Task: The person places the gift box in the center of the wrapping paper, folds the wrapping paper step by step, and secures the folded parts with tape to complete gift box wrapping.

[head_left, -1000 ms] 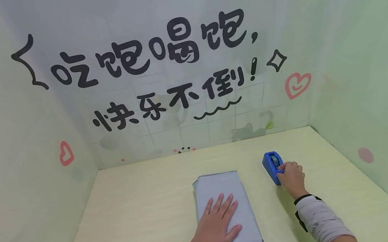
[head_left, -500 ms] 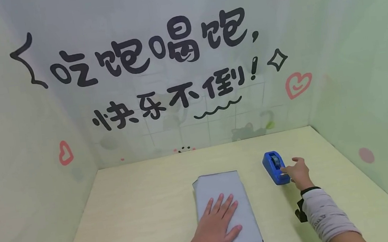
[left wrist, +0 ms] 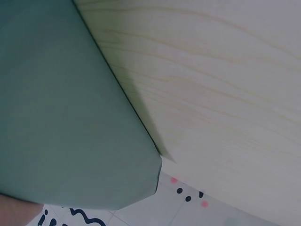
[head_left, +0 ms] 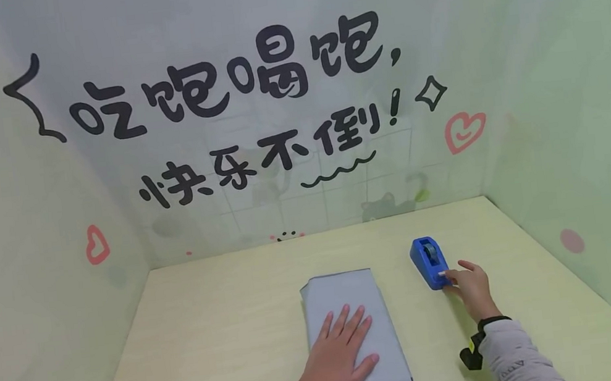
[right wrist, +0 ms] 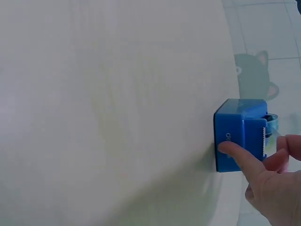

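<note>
A blue tape dispenser stands at the back right of the table, its clear roll showing behind the toothed cutter. My right hand grips the dispenser's near end. In the right wrist view the thumb presses flat on the dispenser's front, while another finger is bent over beside the cutter. A translucent bit of tape shows close to these fingertips. Flat on a grey wrapped parcel rests my left hand, fingers spread. The parcel's near end is cut off by the frame.
The pale wooden table meets a printed back wall with dark lettering. A side wall rises at the right and another at the left. Between the parcel and the dispenser lies a strip of bare tabletop.
My right hand drew back slightly to the right from the dispenser, then came back against its near end with the thumb lower. The left hand and parcel stay put; the head view shifts slightly.
</note>
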A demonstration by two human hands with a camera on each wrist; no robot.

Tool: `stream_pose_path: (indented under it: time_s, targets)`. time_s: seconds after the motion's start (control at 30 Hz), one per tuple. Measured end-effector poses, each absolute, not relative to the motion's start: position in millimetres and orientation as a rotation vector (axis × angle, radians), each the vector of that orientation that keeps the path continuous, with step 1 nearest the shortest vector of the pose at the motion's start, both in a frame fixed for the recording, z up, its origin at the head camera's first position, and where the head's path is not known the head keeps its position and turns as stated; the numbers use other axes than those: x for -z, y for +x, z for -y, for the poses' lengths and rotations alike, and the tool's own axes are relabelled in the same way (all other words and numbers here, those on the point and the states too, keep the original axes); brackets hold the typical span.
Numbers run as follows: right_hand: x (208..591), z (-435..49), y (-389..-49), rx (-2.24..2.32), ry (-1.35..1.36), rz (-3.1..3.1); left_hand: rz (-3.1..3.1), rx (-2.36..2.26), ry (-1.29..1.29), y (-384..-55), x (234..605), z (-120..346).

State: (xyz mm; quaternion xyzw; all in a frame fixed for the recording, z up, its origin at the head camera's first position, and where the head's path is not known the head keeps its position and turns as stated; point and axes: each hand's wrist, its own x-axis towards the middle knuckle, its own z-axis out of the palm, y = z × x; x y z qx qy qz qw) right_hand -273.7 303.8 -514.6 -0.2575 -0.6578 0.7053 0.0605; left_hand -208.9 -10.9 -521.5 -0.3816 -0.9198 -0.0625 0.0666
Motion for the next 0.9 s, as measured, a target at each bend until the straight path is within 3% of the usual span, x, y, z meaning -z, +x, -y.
stream_pose_path:
  time_s: [0.53,0.9]
  targets:
    - [547,-297,-265,-1.803,-0.809,2.054,2.763,0.196,-1.151,-208,520,12]
    - [553,-299,-264,-1.376,-0.614,2.365,2.769,0.238,-1.159,-209,519,13]
